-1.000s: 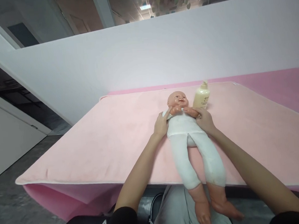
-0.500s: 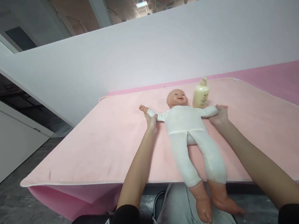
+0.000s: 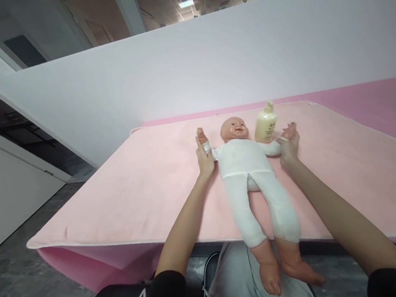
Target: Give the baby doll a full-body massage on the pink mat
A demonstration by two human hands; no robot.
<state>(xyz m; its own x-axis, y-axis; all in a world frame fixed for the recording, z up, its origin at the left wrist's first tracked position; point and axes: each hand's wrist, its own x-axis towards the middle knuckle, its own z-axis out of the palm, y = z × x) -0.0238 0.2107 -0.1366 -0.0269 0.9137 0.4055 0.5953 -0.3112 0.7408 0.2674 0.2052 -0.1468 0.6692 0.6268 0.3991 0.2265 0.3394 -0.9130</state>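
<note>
Left hand [image 3: 205, 158] and right hand [image 3: 289, 150] are each closed round a forearm of the baby doll [image 3: 245, 158], laid face-up on the worktop [image 3: 129, 195] — arm-positioning apparently in hand, gentle, matched guidance called for next.

No words or numbers can be read. The pump bottle [image 3: 265, 125] bears dark lettering, too small and blurred to make out. A pale tag [image 3: 313, 103] on the pink blanket [image 3: 146, 184] is also illegible.
</note>
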